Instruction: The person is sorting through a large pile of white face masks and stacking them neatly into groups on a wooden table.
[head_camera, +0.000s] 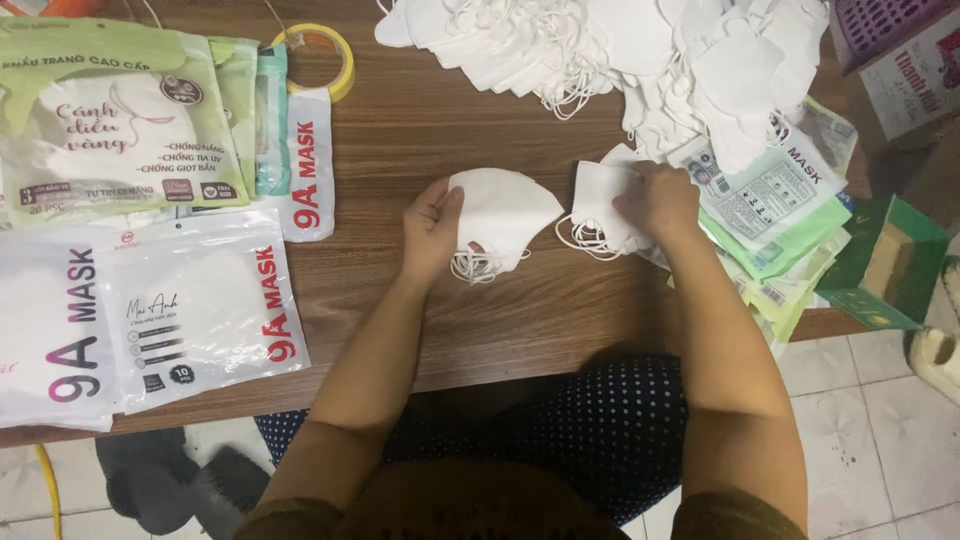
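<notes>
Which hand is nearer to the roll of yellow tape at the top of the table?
Left. The left hand holds a white mask below and right of the yellow tape roll. The right hand lies farther right, on another folded mask.

— How do the hands sit?
— Left hand (432, 232) is curled, thumb on top, fingers pinching (forearm angled inward). Right hand (660, 203) lies palm down, fingers pressed flat, arm stretched forward.

On the worktop (450, 110) I see sealed mask packets (150, 300) at far left, a loose mask heap (640, 50) behind, flat pouches (790, 210) stacked right, a tape roll (320, 55) behind the packets.
</notes>
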